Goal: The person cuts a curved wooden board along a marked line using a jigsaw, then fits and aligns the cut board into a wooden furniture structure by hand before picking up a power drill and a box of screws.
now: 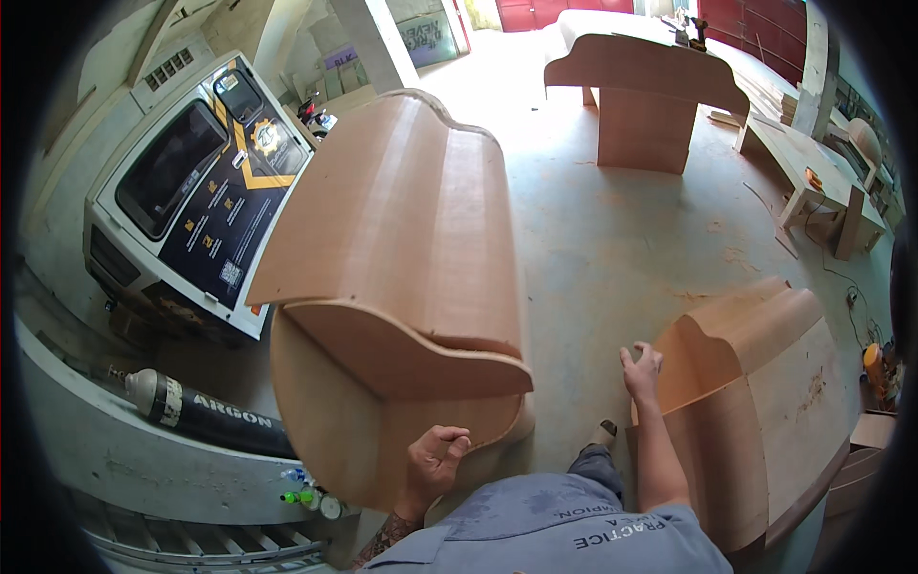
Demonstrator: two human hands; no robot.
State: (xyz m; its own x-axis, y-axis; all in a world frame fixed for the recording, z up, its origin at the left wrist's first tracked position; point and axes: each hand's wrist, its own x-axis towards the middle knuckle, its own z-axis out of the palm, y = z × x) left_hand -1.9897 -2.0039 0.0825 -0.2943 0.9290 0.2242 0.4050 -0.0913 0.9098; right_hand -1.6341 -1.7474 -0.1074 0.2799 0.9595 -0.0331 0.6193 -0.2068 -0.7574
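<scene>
My left hand (438,464) is loosely curled, with nothing visible in its fingers. It hovers over the near end of a large curved plywood cabinet (411,220), whose wavy-edged end panel (411,354) stands above an open hollow. Whether the hand touches the wood, I cannot tell. To the right, my right hand (642,370) is raised with thumb and fingers bent but apart, seemingly holding nothing. It is just left of a smaller plywood cabinet (765,325) with a similar wavy edge and an open hollow side.
A plywood counter with a curved top (641,120) stands farther off, a power drill (699,34) behind it. A worktable (813,177) is at right, with a cable on the floor beside it. On the left are a van (201,191) and a black gas cylinder (215,411).
</scene>
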